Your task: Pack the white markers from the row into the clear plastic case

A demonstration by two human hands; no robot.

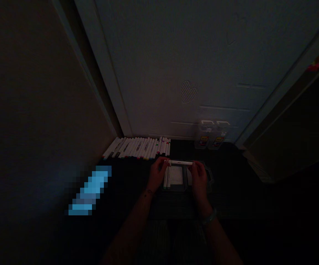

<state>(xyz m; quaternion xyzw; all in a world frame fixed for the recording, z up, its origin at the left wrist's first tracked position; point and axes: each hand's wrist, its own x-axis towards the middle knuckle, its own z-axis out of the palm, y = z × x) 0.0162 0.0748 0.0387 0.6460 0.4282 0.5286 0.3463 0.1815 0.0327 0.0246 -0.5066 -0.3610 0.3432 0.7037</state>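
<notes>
A white marker (pixel 181 162) is held level between my two hands, above an open clear plastic case (pixel 185 186). My left hand (pixel 157 173) is closed on the marker's left end, and my right hand (pixel 199 177) pinches its right end. Inside the case, two white markers (pixel 166 178) stand side by side along the left wall. A pale sheet or insert (pixel 176 175) shows in the compartment beside them. The right part of the case is partly covered by my right hand. Dim light hides the finer details.
A long row of white markers (pixel 137 148) with coloured ends lies at the back left. Two clear plastic containers (pixel 208 136) with handles and labels stand against the pale panel (pixel 159 73) at the back. A bright blue pixelated patch (pixel 89 191) is at the left.
</notes>
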